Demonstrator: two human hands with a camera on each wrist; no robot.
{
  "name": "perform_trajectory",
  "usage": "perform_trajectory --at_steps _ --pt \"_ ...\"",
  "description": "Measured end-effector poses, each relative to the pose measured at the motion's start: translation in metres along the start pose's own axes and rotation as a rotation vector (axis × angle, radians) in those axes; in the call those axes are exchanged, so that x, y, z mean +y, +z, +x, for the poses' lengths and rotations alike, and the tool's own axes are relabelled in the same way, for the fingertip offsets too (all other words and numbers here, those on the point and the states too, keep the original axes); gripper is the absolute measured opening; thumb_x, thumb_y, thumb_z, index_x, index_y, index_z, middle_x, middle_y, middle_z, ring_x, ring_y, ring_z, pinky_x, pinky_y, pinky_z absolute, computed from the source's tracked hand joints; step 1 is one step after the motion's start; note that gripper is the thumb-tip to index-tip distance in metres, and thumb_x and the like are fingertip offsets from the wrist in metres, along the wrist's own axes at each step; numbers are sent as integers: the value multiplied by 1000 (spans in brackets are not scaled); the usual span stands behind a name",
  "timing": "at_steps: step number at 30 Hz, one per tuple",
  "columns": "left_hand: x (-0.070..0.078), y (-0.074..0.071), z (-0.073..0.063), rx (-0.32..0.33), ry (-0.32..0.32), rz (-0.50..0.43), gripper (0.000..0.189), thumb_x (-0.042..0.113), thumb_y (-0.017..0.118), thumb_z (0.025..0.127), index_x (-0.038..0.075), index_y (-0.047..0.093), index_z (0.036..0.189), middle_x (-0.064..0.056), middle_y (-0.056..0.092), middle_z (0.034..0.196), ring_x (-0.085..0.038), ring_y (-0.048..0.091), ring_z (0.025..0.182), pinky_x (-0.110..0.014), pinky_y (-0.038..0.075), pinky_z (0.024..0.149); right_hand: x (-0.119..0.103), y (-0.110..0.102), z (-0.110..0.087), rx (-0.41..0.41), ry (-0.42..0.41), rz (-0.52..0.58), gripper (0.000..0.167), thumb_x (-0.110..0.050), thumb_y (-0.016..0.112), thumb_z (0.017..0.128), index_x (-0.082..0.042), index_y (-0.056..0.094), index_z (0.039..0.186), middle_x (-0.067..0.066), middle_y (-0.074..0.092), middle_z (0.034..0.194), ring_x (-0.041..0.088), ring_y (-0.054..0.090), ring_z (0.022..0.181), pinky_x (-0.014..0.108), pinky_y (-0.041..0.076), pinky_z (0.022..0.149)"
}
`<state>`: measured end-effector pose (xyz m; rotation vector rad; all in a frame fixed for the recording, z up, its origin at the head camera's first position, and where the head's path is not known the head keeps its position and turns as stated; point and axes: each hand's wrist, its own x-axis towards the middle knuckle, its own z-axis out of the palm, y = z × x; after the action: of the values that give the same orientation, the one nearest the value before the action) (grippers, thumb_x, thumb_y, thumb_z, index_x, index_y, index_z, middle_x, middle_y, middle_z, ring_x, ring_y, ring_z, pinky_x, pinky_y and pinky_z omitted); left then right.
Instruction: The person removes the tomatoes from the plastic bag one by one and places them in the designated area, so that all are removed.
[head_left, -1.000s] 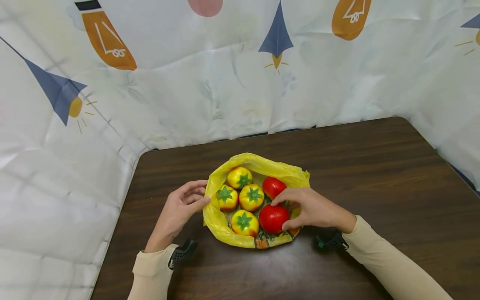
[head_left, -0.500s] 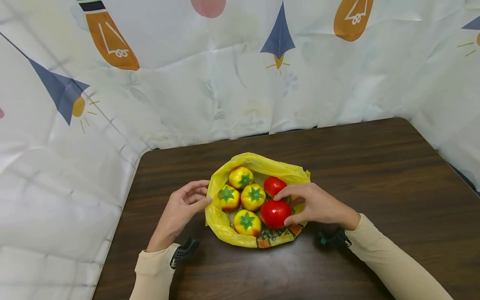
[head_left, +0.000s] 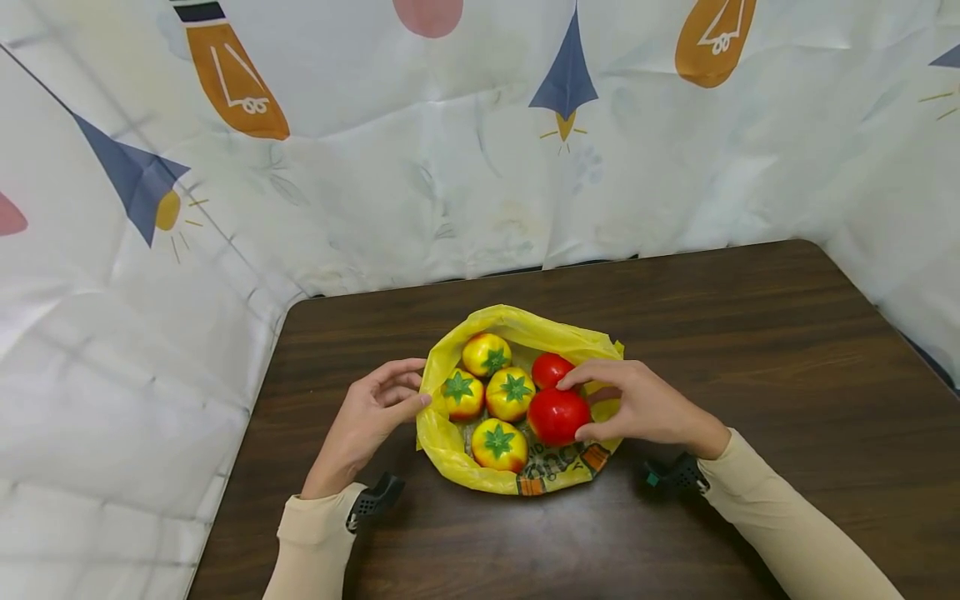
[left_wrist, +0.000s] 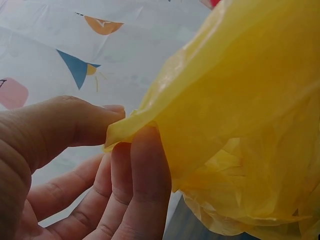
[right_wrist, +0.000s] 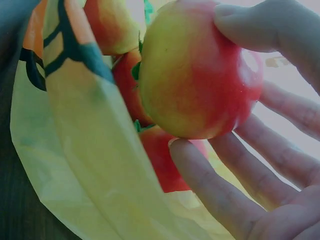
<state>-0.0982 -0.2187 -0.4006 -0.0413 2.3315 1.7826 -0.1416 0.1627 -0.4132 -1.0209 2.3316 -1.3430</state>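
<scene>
An opened yellow plastic bag (head_left: pixel 456 475) stands on the table with several tomatoes inside. My left hand (head_left: pixel 372 421) pinches the bag's left rim between thumb and fingers; the left wrist view shows the yellow film (left_wrist: pixel 235 95) gripped there. My right hand (head_left: pixel 648 408) reaches over the bag's right rim. Its thumb and fingers hold a shiny red tomato (head_left: pixel 558 417), raised above the others. In the right wrist view this held tomato (right_wrist: pixel 200 75) shows a yellow-green side. Another red-side-up tomato (head_left: pixel 550 369) lies behind it. Yellow-topped tomatoes (head_left: pixel 510 393) with green star-shaped leaves fill the left part.
The dark wood-grain table (head_left: pixel 750 333) extends around the bag. A white printed cloth (head_left: pixel 360 192) hangs along the table's back and sides. Each wrist bears a black camera (head_left: pixel 375 498) below a beige sleeve.
My right hand has lifted the red tomato a little, away from the bag's front rim, uncovering more of the print inside. My left hand keeps its hold. The head view has shifted slightly.
</scene>
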Motion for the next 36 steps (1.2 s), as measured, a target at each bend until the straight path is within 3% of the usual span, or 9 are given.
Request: perform_trajectory --at_steps 11,27,36 --pt "-3 -1 2 -4 -8 -9 55 22 79 93 13 57 142 -4 66 111 -10 71 96 -25 62 85 -8 -13 -4 94 -11 13 52 -17 91 79 -22 67 125 1 67 129 18 63 115 34 63 89" --pt "0 -1 0 -18 -3 -6 56 23 78 93 11 56 143 -10 66 116 -9 71 96 -26 62 82 -14 -43 -15 249 -76 -14 59 -3 90 76 -16 66 128 0 67 127 6 63 113 22 59 92" --pt "0 0 0 -20 -9 -1 57 24 78 93 11 55 144 -7 66 114 -9 71 96 -25 62 83 -11 -60 -22 332 -118 -47 63 5 89 73 -7 66 129 -12 65 127 4 62 113 17 58 91"
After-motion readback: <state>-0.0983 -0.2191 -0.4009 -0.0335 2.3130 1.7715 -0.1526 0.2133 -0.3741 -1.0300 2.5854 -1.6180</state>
